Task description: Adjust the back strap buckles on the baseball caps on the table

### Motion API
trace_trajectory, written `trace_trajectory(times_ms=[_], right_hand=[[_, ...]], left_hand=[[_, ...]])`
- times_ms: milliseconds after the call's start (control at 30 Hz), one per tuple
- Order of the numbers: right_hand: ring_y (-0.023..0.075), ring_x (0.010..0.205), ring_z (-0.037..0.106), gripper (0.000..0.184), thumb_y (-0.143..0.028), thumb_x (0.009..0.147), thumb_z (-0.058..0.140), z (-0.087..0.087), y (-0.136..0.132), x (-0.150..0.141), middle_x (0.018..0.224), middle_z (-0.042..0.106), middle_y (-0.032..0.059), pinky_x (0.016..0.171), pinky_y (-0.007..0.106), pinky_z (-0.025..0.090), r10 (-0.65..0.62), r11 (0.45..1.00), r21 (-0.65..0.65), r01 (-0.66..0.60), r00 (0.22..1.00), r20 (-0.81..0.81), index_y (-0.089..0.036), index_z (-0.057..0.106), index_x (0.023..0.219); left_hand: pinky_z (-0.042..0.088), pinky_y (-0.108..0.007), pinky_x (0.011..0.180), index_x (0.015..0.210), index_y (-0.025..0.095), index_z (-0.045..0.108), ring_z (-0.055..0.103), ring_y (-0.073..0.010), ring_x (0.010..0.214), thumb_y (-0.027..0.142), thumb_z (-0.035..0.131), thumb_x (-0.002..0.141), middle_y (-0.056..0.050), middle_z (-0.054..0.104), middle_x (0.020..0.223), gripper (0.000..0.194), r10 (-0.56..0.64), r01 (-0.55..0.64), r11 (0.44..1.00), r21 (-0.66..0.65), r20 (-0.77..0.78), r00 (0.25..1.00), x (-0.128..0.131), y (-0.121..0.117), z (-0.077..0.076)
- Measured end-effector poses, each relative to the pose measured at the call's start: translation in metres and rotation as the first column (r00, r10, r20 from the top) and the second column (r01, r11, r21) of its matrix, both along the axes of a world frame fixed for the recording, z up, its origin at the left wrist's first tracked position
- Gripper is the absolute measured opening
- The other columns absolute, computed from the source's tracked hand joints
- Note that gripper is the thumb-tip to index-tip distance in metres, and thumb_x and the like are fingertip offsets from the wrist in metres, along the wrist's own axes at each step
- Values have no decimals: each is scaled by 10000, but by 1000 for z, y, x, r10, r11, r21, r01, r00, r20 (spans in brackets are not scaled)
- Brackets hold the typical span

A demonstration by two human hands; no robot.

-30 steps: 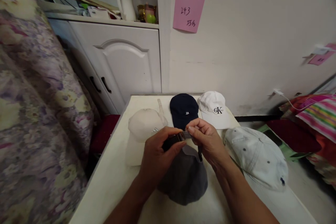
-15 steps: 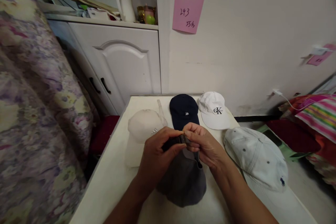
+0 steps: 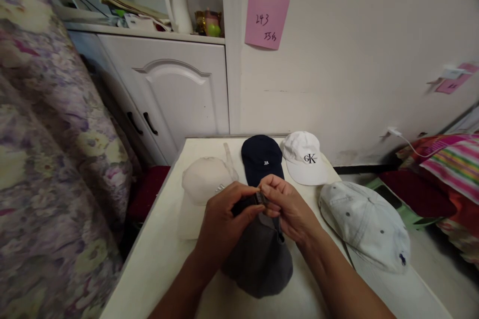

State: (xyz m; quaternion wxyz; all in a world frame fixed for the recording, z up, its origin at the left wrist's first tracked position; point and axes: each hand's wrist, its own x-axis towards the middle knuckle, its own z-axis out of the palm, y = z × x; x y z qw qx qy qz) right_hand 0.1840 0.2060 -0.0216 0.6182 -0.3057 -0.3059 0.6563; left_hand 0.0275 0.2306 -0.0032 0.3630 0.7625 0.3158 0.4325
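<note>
A dark grey baseball cap (image 3: 262, 264) hangs over the near part of the table, its back opening turned up. My left hand (image 3: 228, 214) pinches the buckle (image 3: 259, 198) of its back strap between thumb and index finger. Close against it, my right hand (image 3: 290, 204) is closed on the strap at the buckle's right side; the strap's end is mostly hidden by the fingers. Just beyond the hands lies a navy cap (image 3: 262, 157). To the left is a cream cap (image 3: 204, 179), its loose strap (image 3: 227, 154) sticking up.
A white cap with black letters (image 3: 305, 154) lies at the table's back right. A pale washed cap (image 3: 368, 224) rests along the right edge of the table (image 3: 157, 259). Flowered curtain (image 3: 56, 159) hangs at left; a white cabinet (image 3: 179, 79) and wall stand behind.
My right hand has moved slightly left, closer to the buckle, and the strap piece that showed between the hands is now mostly covered. The grey cap has shifted slightly left and down.
</note>
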Motion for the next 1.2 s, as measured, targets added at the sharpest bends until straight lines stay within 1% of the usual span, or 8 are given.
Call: trace_trajectory(times_ms=[133, 300, 467, 633, 700, 833, 1033, 1200], right_hand=[[36, 483, 255, 216, -311, 791, 770, 3, -2, 1, 638, 452, -65, 437, 158, 229, -4, 1000, 29, 3, 999, 46, -157, 631, 849], [53, 528, 362, 192, -202, 700, 771, 10, -4, 4, 763, 550, -12, 474, 180, 288, 11, 999, 32, -11, 1000, 21, -170, 621, 815], [76, 547, 417, 187, -196, 706, 749, 8, -3, 4, 803, 586, -3, 518, 216, 343, 22, 997, 72, -24, 999, 39, -197, 596, 814], [101, 607, 474, 208, -256, 728, 770, 3, -3, 4, 817, 598, -6, 589, 229, 386, 8, 992, 121, -22, 993, 115, -213, 604, 845], [114, 645, 497, 206, -287, 752, 766, 1, -3, 5, 838, 609, -1, 617, 234, 398, -16, 990, 141, -7, 987, 157, -220, 610, 867], [124, 673, 523, 216, -329, 778, 763, -2, -2, 8, 847, 618, 3, 640, 240, 412, 5, 990, 139, -36, 976, 216, -222, 619, 898], [125, 701, 557, 180, -319, 816, 751, -6, 0, 6, 835, 630, -1, 672, 242, 439, -31, 984, 176, -14, 968, 248, -222, 621, 893], [109, 711, 598, 227, -324, 786, 786, -9, 1, 3, 898, 652, 0, 701, 240, 472, -50, 987, 161, 11, 970, 237, -212, 603, 862]], left_hand=[[481, -263, 758, 922, 217, 723, 669, -164, 818, 173, 733, 806, 9, 732, 863, 124, -18, 17, 998, -53, -8, 1000, 0, 1, -1], [495, -272, 773, 943, 229, 734, 697, -176, 830, 201, 727, 818, 6, 766, 887, 129, -50, 52, 988, -148, 17, 999, -1, 1, 0], [509, -285, 776, 929, 232, 741, 703, -187, 821, 210, 717, 822, -4, 771, 875, 113, -107, 116, 968, -221, 50, 993, -1, 2, 1], [500, -300, 753, 853, 209, 752, 674, -204, 809, 236, 720, 808, -25, 747, 832, 61, -81, 75, 981, -178, -22, 997, 1, 4, 1], [498, -291, 741, 862, 211, 750, 676, -200, 806, 244, 723, 806, -23, 754, 844, 71, -82, 78, 978, -194, -13, 997, 0, 5, 1], [496, -275, 719, 912, 214, 735, 680, -188, 794, 276, 699, 832, -18, 762, 879, 108, -110, 104, 971, -213, -14, 994, -1, 6, 0], [461, -272, 684, 846, 190, 694, 637, -176, 738, 323, 621, 887, -6, 709, 784, 157, -65, 53, 995, -86, -146, 987, -1, 6, 1], [432, -259, 638, 731, 188, 635, 587, -153, 659, 326, 498, 960, 3, 657, 702, 300, -42, 40, 999, -23, -80, 996, 1, 5, 0]])
